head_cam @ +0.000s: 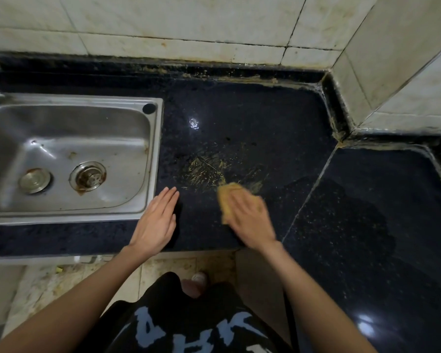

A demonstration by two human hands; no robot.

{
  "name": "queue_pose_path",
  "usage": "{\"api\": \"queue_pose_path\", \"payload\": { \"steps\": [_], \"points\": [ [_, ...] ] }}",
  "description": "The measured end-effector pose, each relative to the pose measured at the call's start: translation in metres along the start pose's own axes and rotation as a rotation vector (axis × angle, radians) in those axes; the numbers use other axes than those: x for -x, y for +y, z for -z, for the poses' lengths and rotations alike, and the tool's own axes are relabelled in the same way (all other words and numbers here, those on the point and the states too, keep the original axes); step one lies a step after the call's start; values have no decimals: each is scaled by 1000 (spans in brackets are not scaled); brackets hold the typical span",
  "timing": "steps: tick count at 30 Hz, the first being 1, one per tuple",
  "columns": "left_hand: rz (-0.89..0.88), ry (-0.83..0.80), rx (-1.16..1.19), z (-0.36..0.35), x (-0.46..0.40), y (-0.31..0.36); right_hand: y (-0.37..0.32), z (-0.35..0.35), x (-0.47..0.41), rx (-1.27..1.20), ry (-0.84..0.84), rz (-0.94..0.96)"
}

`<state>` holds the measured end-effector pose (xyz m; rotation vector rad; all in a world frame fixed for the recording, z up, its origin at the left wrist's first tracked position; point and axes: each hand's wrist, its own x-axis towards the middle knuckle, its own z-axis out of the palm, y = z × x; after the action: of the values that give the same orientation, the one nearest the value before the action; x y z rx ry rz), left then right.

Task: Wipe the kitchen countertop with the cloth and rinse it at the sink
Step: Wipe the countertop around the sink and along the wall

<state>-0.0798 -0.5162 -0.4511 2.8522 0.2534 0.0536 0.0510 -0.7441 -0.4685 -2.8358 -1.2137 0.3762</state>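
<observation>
A black speckled stone worktop (239,118) runs along a wall of stained pale tiles (189,21) and turns a corner at about two o'clock. Near the middle of the view, the right hand (250,220) lies flat on a yellow-orange cleaning cloth (229,197) and presses it onto the worktop; its fingers (239,205) are straight and close together over the cloth, not curled round it (the hand is blurred, so the fingertips are hard to make out). Part of the cloth shows beyond the hand at eleven o'clock from it. Just past the cloth, towards twelve o'clock, a patch of yellowish streaky grime (209,169) is smeared on the dark stone.

The left hand (155,220) is at nine o'clock from the cloth, near it but apart from it. Its palm faces down on the worktop at the near corner of the sink, fingers (167,197) straight and together, holding nothing.

The rectangular stainless steel sink (69,103) fills the nine o'clock side of the view, set into the worktop. In its basin sit a round rust-stained drain strainer (88,176) and, just to its left, a round metal plug (35,180). At four o'clock a darker wet patch (354,212) spreads over the worktop's right-hand slab. Yellow-brown dirt lines the joint between worktop and wall.
</observation>
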Motion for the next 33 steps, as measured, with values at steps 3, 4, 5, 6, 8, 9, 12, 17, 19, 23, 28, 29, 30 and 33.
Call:
{"api": "queue_pose_path", "payload": {
  "steps": [3, 4, 5, 6, 8, 9, 12, 17, 19, 23, 28, 29, 30, 33],
  "points": [
    [-25, -30, -6, -5, 3, 5, 66, 12, 14, -72, -18, -301],
    [-25, -32, -2, -7, 5, 6, 72, 14, 14, -103, -27, -377],
    [-25, -33, 1, -10, 6, 6, 69, 15, 11, -124, -31, -433],
    [-25, -35, 4, -12, 7, 7, 58, 16, 7, -140, -36, -471],
    [-32, -51, 6, -17, 9, 11, 22, 12, 0, -128, -38, -409],
    [-42, -60, 4, -19, 9, 14, -1, 7, -2, -99, -29, -310],
    [-68, -56, 11, -22, 5, 20, -60, 1, -3, -49, -40, -41],
    [-72, -46, 6, -19, 1, 14, -2, 7, -10, 40, -94, -1],
    [-56, -52, -4, -19, 2, 9, 44, 15, -13, -14, -51, -208],
    [-49, -65, -3, -19, 5, 3, 54, 19, -22, -114, -57, -439],
    [-32, -78, 12, -26, 8, 9, -6, 4, 8, -108, -48, -131],
    [-17, -70, 16, -27, 7, 9, -4, 2, 18, -87, -69, -68],
    [0, -59, 17, -27, 7, 8, 6, 1, 25, -67, -78, -41],
    [37, -54, -9, -28, 9, 5, 61, 7, 21, -35, -49, -204]
  ]
}}
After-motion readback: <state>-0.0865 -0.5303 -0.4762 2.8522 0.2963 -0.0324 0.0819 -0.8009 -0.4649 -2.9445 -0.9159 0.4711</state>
